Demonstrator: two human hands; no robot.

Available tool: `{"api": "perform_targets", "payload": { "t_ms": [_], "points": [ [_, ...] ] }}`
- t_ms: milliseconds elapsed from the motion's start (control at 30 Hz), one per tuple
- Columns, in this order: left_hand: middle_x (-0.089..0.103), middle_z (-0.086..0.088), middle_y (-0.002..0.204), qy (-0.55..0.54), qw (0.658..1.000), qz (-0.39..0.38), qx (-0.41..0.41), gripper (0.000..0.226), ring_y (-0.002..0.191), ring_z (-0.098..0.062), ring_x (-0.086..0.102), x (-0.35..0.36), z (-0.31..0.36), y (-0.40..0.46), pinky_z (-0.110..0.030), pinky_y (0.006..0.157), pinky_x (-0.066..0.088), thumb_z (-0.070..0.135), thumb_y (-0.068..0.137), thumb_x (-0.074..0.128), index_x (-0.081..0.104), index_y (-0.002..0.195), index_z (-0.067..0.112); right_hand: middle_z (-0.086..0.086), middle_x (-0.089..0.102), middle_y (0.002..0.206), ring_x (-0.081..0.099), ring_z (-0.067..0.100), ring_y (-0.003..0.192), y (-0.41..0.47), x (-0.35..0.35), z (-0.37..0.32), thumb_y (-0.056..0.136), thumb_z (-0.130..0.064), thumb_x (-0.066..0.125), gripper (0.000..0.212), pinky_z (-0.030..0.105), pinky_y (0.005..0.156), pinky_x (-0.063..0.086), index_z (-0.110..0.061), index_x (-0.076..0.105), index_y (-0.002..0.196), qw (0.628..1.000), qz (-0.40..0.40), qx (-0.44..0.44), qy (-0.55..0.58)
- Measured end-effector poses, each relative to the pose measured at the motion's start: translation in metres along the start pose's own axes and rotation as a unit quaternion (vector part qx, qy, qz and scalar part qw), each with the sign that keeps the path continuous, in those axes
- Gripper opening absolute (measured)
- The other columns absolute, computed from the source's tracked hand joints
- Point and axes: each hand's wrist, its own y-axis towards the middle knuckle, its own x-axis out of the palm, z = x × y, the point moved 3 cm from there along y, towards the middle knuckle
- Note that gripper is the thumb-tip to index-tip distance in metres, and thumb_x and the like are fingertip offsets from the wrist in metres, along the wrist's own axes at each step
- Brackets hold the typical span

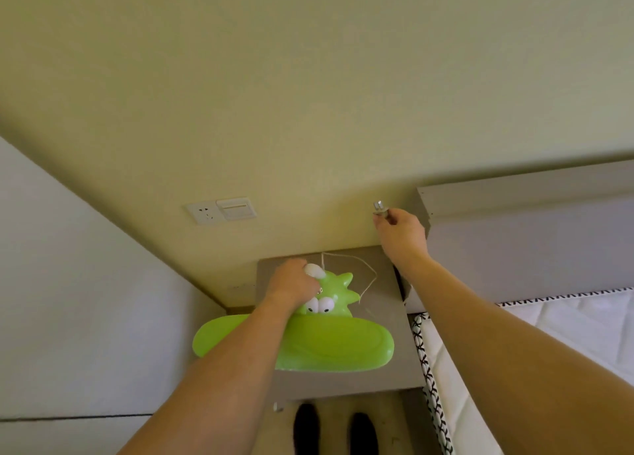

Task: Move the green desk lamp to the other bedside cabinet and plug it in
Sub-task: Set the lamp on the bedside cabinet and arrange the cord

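Note:
The green desk lamp [329, 341], a cartoon creature with a wide flat shade, stands on the grey bedside cabinet [391, 320]. My left hand [291, 284] grips the lamp's upper body near a white knob. My right hand [399, 233] holds the lamp's plug [380, 208] up against the wall, prongs pointing up, right of the wall socket [205, 211]. A thin white cord [367, 276] loops from behind the lamp toward that hand.
A white switch [236, 208] sits beside the socket on the yellow wall. The grey headboard [528, 214] and white bed [549, 344] lie to the right. A pale wall [68, 300] closes the left side. My dark shoes [334, 430] show below the cabinet.

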Motion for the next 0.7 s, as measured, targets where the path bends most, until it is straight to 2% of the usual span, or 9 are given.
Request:
{"api": "perform_targets", "payload": {
  "t_ms": [167,233,300,400,467,600,700],
  "points": [
    [0.069,-0.005,0.11,0.04,0.998,-0.029,-0.031,0.037,0.101,-0.027,0.062,0.022,-0.01,0.033,-0.029,0.08,0.05,0.017,0.07,0.06,0.067,0.106,0.019,-0.001,0.042,0.056,0.038,0.018,0.055,0.014,0.027,0.042,0.088,-0.026,0.054,0.029,0.03,0.052,0.029,-0.012,0.048,0.063,0.997,-0.05,0.009,-0.051],
    [0.067,-0.005,0.115,0.041,0.997,-0.043,-0.045,0.043,0.105,-0.027,0.061,0.029,-0.015,0.044,-0.029,0.083,0.05,0.018,0.073,0.06,0.065,0.115,0.019,0.001,0.047,0.061,0.043,0.02,0.061,0.02,0.04,0.061,0.088,-0.025,0.055,0.024,0.03,0.054,0.031,-0.012,0.054,0.067,0.995,-0.071,0.018,-0.073],
    [0.066,-0.005,0.118,0.041,0.996,-0.058,-0.058,0.046,0.105,-0.027,0.061,0.034,-0.021,0.054,-0.028,0.08,0.049,0.018,0.074,0.061,0.062,0.119,0.018,0.004,0.05,0.072,0.046,0.021,0.068,0.026,0.052,0.079,0.088,-0.025,0.056,0.019,0.028,0.059,0.034,-0.014,0.058,0.073,0.991,-0.092,0.03,-0.095],
    [0.064,-0.007,0.121,0.049,0.993,-0.077,-0.076,0.047,0.107,-0.026,0.06,0.042,-0.03,0.074,-0.026,0.077,0.044,0.019,0.075,0.062,0.059,0.122,0.016,0.008,0.052,0.082,0.05,0.024,0.076,0.038,0.076,0.111,0.089,-0.025,0.053,0.018,0.027,0.067,0.036,-0.013,0.064,0.081,0.982,-0.121,0.064,-0.13],
    [0.062,-0.009,0.124,0.063,0.991,-0.077,-0.084,0.049,0.112,-0.029,0.058,0.041,-0.029,0.09,-0.029,0.083,0.045,0.019,0.075,0.063,0.057,0.123,0.014,0.013,0.061,0.087,0.057,0.03,0.081,0.044,0.092,0.132,0.09,-0.024,0.05,0.023,0.027,0.066,0.038,-0.009,0.067,0.088,0.972,-0.144,0.094,-0.162],
    [0.056,-0.014,0.133,0.124,0.982,-0.111,-0.088,0.055,0.12,-0.031,0.054,0.041,-0.022,0.124,-0.032,0.093,0.046,0.019,0.077,0.06,0.051,0.131,0.009,0.016,0.069,0.096,0.053,0.025,0.067,0.051,0.126,0.176,0.09,-0.021,0.043,0.024,0.026,0.06,0.037,-0.011,0.064,0.084,0.945,-0.189,0.172,-0.204],
    [0.053,-0.012,0.137,0.173,0.97,-0.147,-0.09,0.057,0.12,-0.029,0.055,0.049,-0.024,0.132,-0.03,0.087,0.044,0.019,0.082,0.055,0.044,0.137,0.01,0.019,0.068,0.103,0.057,0.032,0.082,0.057,0.141,0.206,0.09,-0.021,0.04,0.031,0.029,0.069,0.041,-0.007,0.066,0.097,0.932,-0.195,0.208,-0.223]
  ]
}}
